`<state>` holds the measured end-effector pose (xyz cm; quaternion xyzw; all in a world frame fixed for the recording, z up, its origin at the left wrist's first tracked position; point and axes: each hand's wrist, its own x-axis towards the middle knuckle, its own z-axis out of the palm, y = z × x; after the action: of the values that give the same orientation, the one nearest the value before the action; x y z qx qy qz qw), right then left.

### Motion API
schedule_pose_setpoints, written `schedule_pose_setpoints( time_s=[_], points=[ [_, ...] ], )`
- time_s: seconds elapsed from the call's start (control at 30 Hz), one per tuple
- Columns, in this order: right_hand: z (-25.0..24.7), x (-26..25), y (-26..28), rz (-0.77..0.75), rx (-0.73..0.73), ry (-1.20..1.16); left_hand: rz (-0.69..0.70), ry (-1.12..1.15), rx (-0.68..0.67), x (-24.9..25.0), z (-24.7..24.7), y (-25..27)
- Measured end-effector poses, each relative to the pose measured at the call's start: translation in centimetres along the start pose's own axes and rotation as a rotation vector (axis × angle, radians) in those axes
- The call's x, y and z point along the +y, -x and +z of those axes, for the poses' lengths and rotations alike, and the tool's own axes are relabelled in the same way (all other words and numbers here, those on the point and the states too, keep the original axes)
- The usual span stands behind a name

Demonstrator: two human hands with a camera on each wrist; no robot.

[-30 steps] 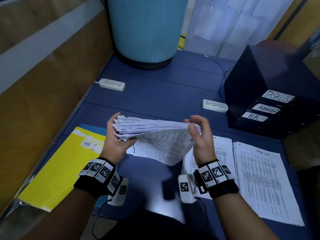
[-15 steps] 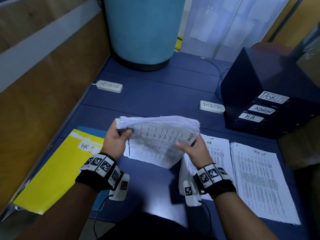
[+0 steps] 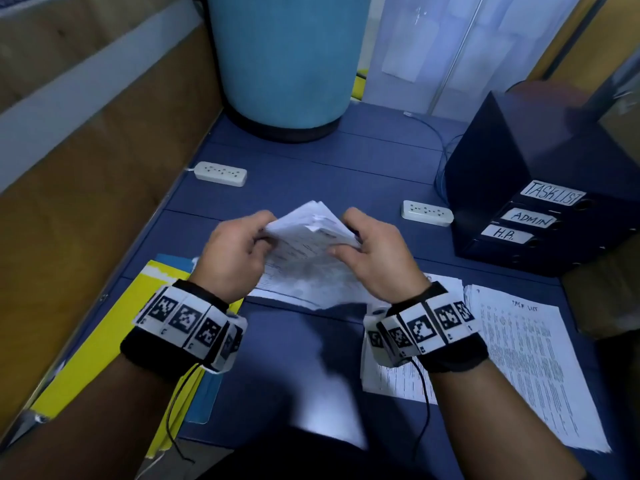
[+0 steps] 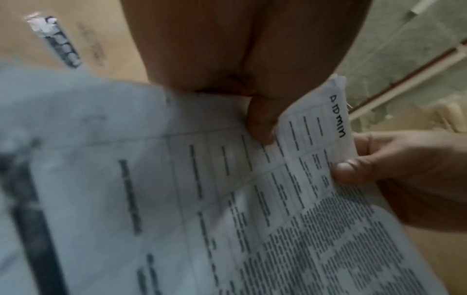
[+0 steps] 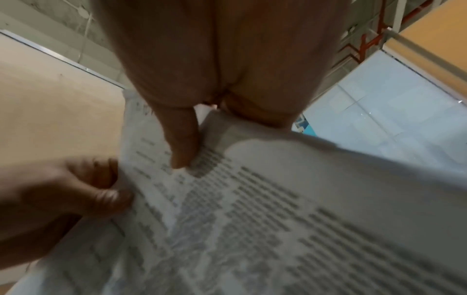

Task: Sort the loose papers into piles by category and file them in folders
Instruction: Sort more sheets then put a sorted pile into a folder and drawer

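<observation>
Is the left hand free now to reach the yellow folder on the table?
Probably not yet: the left hand grips the paper stack together with the right hand. The yellow folder lies uncovered beside it.

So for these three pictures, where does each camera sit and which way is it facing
Head: worn on the head, facing forward and down at the blue desk; shows both forearms, left hand and right hand gripping the paper stack.
Left wrist: on the left wrist, looking along the left hand at a sheet marked ADMIN; the right hand shows too.
Right wrist: on the right wrist, looking along the right hand at the printed sheets; the left hand shows.
Shared: both wrist views show the same stack and both hands.
</observation>
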<state>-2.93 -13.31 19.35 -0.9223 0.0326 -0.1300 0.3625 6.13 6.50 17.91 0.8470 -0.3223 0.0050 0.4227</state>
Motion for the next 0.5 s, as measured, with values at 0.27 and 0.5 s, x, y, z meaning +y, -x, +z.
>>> schedule_pose_setpoints(
  time_s=[0.27, 0.5],
  points=[
    [-1.9, 7.0, 3.9, 0.462, 0.116, -0.628, -0.341, 0.607, 0.181, -4.9, -1.9, 1.5],
    [2.4, 7.0, 2.9, 0.435, 0.271, -0.758, -0.411, 0.737, 0.238, -6.2, 0.9, 2.8]
  ],
)
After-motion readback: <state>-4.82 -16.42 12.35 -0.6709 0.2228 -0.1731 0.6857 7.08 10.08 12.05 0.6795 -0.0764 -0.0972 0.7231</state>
